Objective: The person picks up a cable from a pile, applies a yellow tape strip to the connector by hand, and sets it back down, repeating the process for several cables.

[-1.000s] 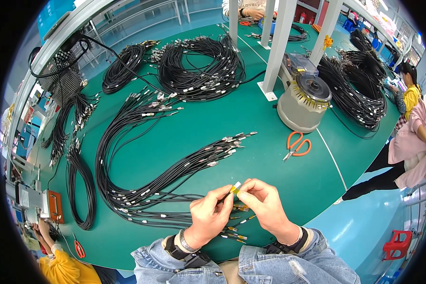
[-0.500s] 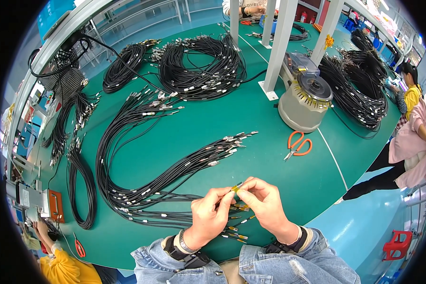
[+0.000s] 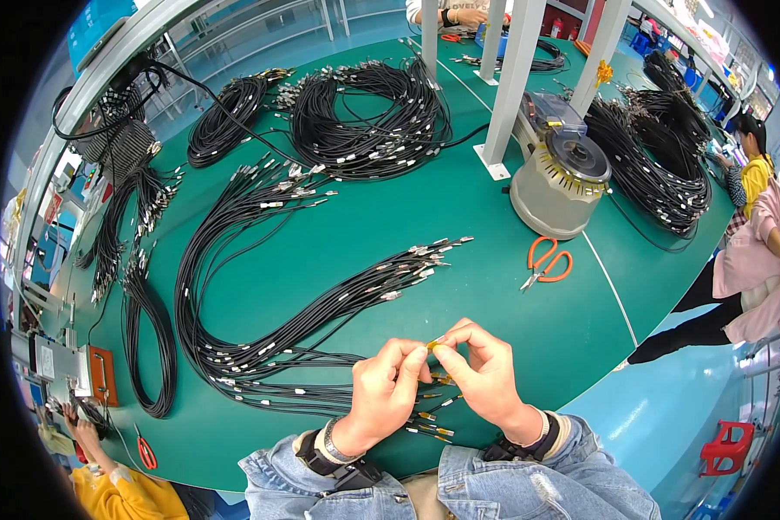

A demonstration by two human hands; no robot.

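Note:
Near the table's front edge, my left hand [image 3: 383, 386] and my right hand [image 3: 485, 373] meet, thumbs and forefingers pinched together. Between the fingertips is a small piece of yellow tape [image 3: 433, 345] around the end of a thin black cable, most of which my hands hide. Several other cable ends with yellow tape [image 3: 429, 427] lie just under my hands. They belong to a long curved bundle of black cables [image 3: 308, 334], whose far ends carry bare metal connectors and white labels.
A round tape dispenser [image 3: 556, 195] with yellow tape pieces stands right of the grey post [image 3: 507, 95]. Orange-handled scissors [image 3: 548, 264] lie in front of it. Coiled black cables [image 3: 368, 121] rest at the back, others [image 3: 650, 165] at right. Co-workers sit around the table.
My fingers have shifted slightly at the yellow tape, which shows less between the fingertips now. The co-worker's hands at lower left have moved a little.

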